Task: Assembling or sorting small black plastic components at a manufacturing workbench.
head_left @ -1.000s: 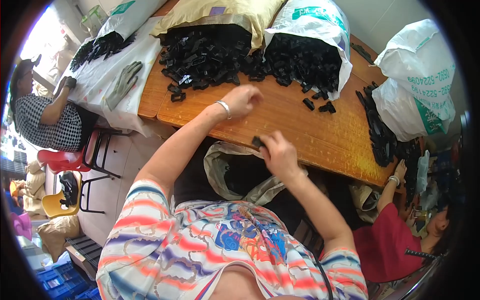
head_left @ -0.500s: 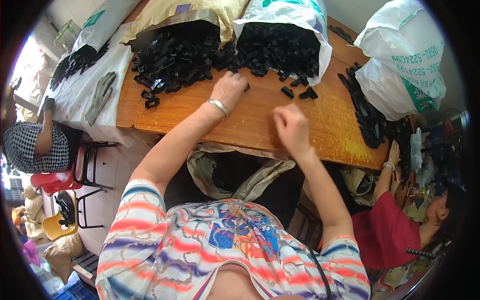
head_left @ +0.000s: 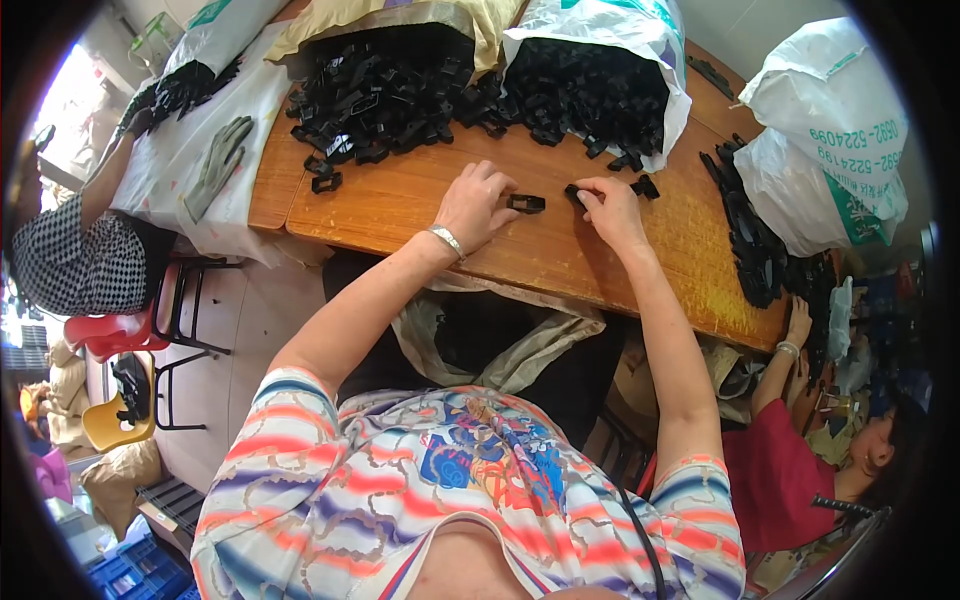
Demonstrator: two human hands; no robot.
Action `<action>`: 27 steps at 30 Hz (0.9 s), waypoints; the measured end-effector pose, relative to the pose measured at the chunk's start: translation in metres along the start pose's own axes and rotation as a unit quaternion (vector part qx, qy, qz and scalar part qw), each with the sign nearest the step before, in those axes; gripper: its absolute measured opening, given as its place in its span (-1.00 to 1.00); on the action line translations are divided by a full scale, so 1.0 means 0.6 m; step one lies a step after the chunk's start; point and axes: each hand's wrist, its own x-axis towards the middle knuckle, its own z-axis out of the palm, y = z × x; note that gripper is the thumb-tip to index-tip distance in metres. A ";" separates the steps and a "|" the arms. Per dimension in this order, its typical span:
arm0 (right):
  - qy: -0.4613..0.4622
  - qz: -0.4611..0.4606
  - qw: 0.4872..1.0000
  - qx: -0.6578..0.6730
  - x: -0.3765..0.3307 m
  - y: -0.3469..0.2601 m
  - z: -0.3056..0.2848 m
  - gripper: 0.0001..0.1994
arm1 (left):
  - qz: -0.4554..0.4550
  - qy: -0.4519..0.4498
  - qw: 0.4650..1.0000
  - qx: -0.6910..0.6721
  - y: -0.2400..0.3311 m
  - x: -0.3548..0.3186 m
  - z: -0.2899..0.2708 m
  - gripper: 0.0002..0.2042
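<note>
Over the brown table point(head_left: 400, 215), my left hand point(head_left: 474, 207) grips one end of a black plastic part point(head_left: 527, 204) with a rectangular opening, between thumb and fingers. A short gap to the right, my right hand point(head_left: 612, 212) pinches a small black plastic piece point(head_left: 574, 194), partly covered by the fingertips. Just beyond my right hand lie loose black pieces point(head_left: 645, 187). Farther back, a heap of similar black parts point(head_left: 385, 95) spills from a tan sack point(head_left: 450, 22), and another heap point(head_left: 590, 90) from a white sack point(head_left: 676, 100).
Long black parts point(head_left: 745, 240) lie along the table's right side by a white bag point(head_left: 815, 190). A grey glove point(head_left: 217, 165) rests on white sheeting at left. An open cloth sack point(head_left: 545, 350) hangs below the front edge. Co-workers sit at left point(head_left: 75, 265) and right point(head_left: 770, 480).
My left hand has come back from the heap with the black part. My right hand has moved up over the table and now pinches a small piece. The left co-worker's arm reaches farther forward.
</note>
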 end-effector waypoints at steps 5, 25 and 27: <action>0.046 -0.164 0.975 -0.140 -0.015 0.016 0.013 -0.79 | -0.029 -0.030 0.998 0.037 -0.004 0.006 0.005 -0.76; 0.023 -0.285 0.933 -0.220 -0.043 -0.048 0.078 -0.84 | -0.046 -0.045 0.998 0.029 -0.004 0.008 0.007 -0.77; 0.031 -0.287 0.927 -0.238 -0.047 -0.046 0.082 -0.84 | -0.053 -0.047 0.997 0.029 -0.004 0.008 0.007 -0.77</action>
